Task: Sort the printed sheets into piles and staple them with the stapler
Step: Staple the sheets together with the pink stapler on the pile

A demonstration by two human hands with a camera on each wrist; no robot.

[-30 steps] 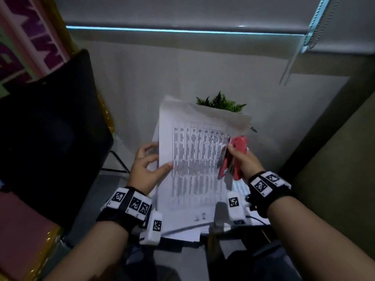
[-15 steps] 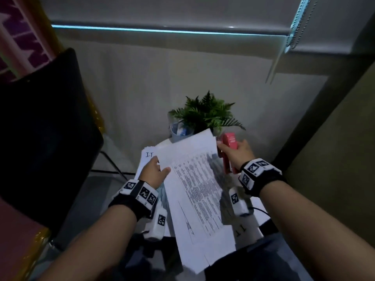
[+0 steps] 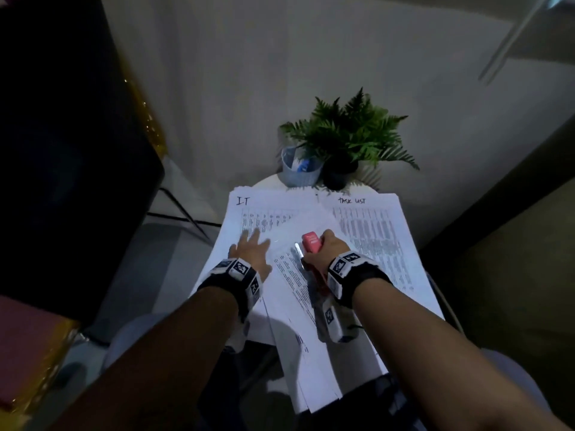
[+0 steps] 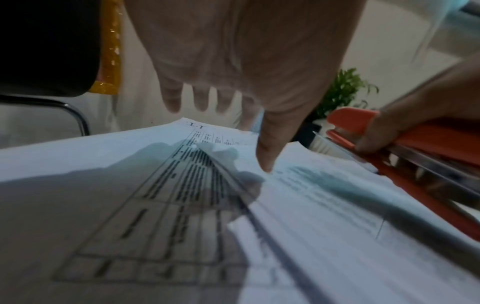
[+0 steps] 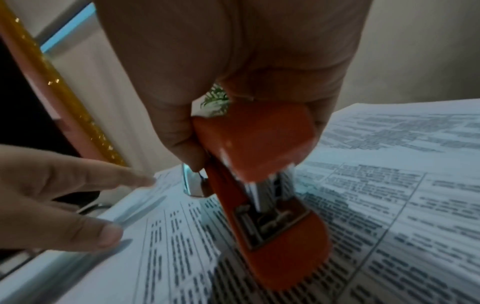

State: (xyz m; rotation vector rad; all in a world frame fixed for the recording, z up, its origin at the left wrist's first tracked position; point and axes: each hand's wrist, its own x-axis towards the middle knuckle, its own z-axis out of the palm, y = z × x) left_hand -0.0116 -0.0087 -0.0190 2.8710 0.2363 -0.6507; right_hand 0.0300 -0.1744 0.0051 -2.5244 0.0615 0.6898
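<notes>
left hand [image 3: 250,253]: grip spread flat on "I.T" pile [image 3: 249,213] | right hand [image 3: 329,248]: grip wrapped around one red stapler [image 3: 311,244] | piles: two labelled, second "TASK LIST" pile [image 3: 373,231]

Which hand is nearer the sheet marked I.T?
Left. The left hand lies spread open over the sheet marked I.T, just below its heading. The right hand grips the stapler further right, over the middle sheets.
</notes>
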